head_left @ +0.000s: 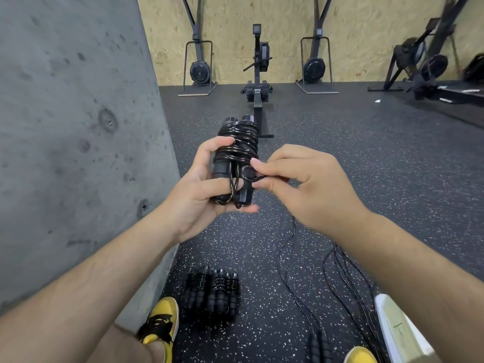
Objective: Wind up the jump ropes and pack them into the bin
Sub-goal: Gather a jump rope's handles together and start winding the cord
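Observation:
My left hand (199, 189) grips a black jump rope bundle (237, 150), its two handles side by side with the cord wound round them. My right hand (301, 184) pinches a small loop of the cord's end at the bundle's right side. On the floor below lie several wound jump ropes (212, 292) in a row. Unwound black ropes (337, 273) trail across the floor at the right, with handles (318, 344) near my right foot. A white bin edge (398, 328) shows at the bottom right.
A grey concrete wall (73, 142) rises close on the left. A rowing machine (258, 82) stands straight ahead, with other gym machines along the wooden back wall. My yellow shoes (162, 320) rest on the speckled rubber floor.

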Demonstrator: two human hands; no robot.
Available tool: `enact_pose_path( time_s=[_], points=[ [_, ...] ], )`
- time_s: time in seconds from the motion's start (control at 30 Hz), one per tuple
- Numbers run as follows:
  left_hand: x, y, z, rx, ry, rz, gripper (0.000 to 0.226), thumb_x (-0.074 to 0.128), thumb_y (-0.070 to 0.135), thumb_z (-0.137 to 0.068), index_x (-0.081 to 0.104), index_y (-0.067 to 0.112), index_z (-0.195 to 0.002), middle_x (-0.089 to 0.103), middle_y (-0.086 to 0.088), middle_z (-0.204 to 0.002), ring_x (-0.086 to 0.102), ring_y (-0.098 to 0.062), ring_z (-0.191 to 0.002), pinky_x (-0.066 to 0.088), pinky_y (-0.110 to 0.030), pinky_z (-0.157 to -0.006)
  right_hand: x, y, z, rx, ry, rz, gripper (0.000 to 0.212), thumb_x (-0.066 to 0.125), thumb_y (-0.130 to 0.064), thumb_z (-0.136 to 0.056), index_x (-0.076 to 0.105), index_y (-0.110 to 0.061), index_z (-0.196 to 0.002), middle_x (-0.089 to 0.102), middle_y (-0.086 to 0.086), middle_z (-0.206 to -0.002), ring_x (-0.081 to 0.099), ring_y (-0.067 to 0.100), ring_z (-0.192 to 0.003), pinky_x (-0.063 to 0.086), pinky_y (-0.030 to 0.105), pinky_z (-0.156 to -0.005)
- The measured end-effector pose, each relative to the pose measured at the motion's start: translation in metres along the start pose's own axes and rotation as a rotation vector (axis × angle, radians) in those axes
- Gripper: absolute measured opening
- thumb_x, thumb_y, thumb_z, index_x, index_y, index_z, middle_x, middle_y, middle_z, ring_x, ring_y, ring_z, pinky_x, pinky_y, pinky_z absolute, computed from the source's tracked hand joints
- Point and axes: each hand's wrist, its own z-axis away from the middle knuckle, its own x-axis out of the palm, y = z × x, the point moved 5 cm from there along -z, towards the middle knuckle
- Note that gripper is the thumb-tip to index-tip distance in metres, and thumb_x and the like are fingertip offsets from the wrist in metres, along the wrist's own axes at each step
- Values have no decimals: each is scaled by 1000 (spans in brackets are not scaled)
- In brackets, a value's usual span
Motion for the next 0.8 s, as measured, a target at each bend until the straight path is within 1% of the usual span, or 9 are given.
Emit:
enact_pose_path(
  time_s=[0.17, 0.3, 0.37, 0.43, 0.47, 0.53, 0.6, 0.7, 0.8],
  points=[
    [4, -2, -3, 6, -18, 4, 62, 57, -7, -85, 52, 37, -128, 58, -13, -135, 67, -35, -105, 58, -52, -75, 2, -2, 1, -122, -94, 352, 16, 62, -17, -95, 75, -7, -95, 62, 1, -81, 56, 22, -74, 51, 36, -66],
    [6, -4, -6, 6, -10, 7, 64, 55, -8, -84, 48, 37, -130, 57, -15, -137, 65, -37, -107, 57, -52, -75, 9, -5, -1, -183, -92, 484, 13, 60, -10, -92, 70, -5, -87, 58, 4, -75, 53, 28, -66, 50, 38, -57],
    [5, -4, -6, 4, 1, -7, 65, 55, -9, -84, 47, 36, -130, 60, -14, -134, 65, -38, -106, 58, -51, -74, 14, -6, -2, -175, -115, 522, 7, 62, -6, -89, 68, -5, -85, 55, 5, -73, 50, 29, -64, 50, 39, -53],
    [5, -4, -6, 15, 14, -53, 65, 54, -9, -83, 44, 34, -131, 64, -8, -127, 67, -32, -100, 58, -51, -73, 17, -6, -1, -158, -137, 542, 3, 69, -4, -84, 66, -4, -82, 54, 6, -72, 47, 28, -61, 48, 37, -48],
    [6, -3, -6, 26, 19, -78, 66, 54, -10, -83, 43, 34, -131, 66, -6, -124, 67, -28, -96, 59, -51, -73, 19, -6, -1, -150, -143, 549, 6, 71, -3, -81, 66, -3, -81, 53, 6, -71, 44, 26, -60, 46, 36, -46],
    [8, -3, -6, 51, 23, -117, 66, 52, -12, -84, 42, 33, -130, 67, -4, -121, 68, -23, -91, 59, -49, -71, 21, -7, -1, -132, -154, 548, 6, 70, -5, -81, 65, -3, -80, 53, 6, -71, 32, 23, -60, 45, 35, -44],
    [11, -2, -5, 64, 27, -139, 66, 47, -18, -86, 42, 32, -130, 66, -6, -120, 67, -22, -85, 59, -44, -65, 21, -8, -2, -117, -153, 539, 9, 66, -10, -81, 63, -3, -77, 52, 7, -70, 26, 20, -63, 45, 37, -43],
    [13, -2, -6, 74, 57, -130, 67, 46, -18, -82, 43, 30, -127, 66, -6, -113, 66, -18, -79, 55, -32, -57, 21, -11, -4, -106, -162, 533, 16, 74, -14, -76, 64, -1, -74, 53, 9, -69, 26, 19, -64, 43, 36, -44],
    [12, -3, -8, 70, 72, -107, 66, 48, -10, -76, 44, 31, -127, 69, -2, -112, 67, -17, -86, 56, -37, -61, 22, -14, -7, -71, -171, 561, 25, 86, -14, -67, 66, 0, -73, 55, 10, -68, 31, 21, -59, 31, 30, -48]
  ],
)
